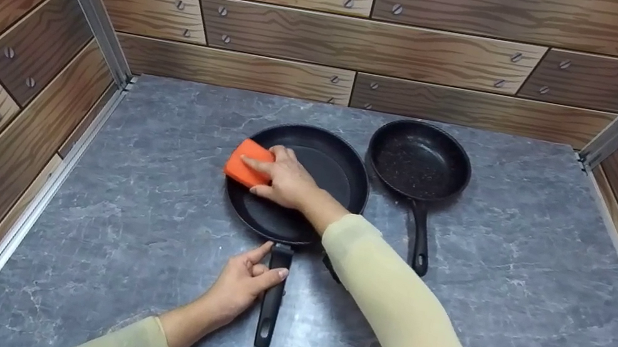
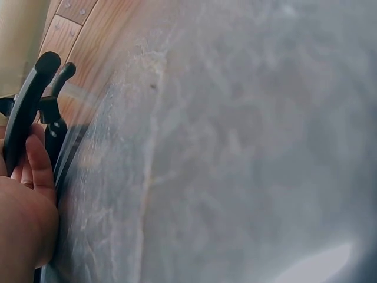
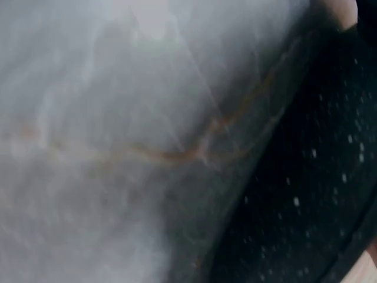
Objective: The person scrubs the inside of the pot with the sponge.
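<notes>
A large black frying pan (image 1: pixel 322 169) lies on the grey marbled table with its handle (image 1: pixel 270 313) toward me. My left hand (image 1: pixel 238 285) holds that handle near the pan, thumb across the top and fingers at its left side. In the left wrist view the left hand (image 2: pixel 29 200) shows at the left edge, with its fingers around the dark handle (image 2: pixel 26 112). My right hand (image 1: pixel 291 182) reaches across the pan and presses an orange sponge (image 1: pixel 247 162) against its left rim. The right wrist view shows the pan's speckled outer side (image 3: pixel 306 177); the sponge is out of sight there.
A smaller black frying pan (image 1: pixel 419 161) stands at the back right, close beside the large pan, its handle (image 1: pixel 420 237) pointing toward me. Wood-patterned panels (image 1: pixel 370 44) wall the table (image 1: pixel 148 221) at the back and both sides, with metal rails at the corners.
</notes>
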Demonstrator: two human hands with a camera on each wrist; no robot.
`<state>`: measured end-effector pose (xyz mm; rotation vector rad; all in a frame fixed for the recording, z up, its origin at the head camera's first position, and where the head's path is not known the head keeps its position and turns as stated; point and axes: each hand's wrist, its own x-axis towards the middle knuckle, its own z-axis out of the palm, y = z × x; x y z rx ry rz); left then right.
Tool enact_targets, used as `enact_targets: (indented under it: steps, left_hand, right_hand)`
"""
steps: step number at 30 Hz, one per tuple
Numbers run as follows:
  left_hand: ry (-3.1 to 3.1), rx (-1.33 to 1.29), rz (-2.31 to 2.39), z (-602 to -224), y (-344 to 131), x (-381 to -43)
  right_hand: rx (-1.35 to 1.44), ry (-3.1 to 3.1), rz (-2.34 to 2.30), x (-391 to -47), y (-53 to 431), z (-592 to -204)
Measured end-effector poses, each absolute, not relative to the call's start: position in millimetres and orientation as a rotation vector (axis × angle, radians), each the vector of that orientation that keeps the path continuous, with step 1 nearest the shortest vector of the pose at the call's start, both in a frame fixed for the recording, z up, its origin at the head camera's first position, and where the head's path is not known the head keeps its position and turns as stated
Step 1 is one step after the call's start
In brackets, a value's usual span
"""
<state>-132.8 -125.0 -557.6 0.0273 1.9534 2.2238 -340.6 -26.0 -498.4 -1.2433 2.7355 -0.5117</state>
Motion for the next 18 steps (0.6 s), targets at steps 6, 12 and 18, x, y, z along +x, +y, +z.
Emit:
enact_targets:
  steps: [6,12,18]
  left_hand:
    - [1.969,0.031,2.221,-557,-125,-132]
    - [1.959,0.023,2.210,-557,-125,-132]
    - [1.952,0.035,2.203,-558,-125,-132]
  right_hand:
    - [-1.277,2.790,-0.449,-346,-21,-494]
    - [-1.421,2.849,-0.342,-353,-18,-494]
    - [-1.518,2.864,-0.131,-357,-23,-493]
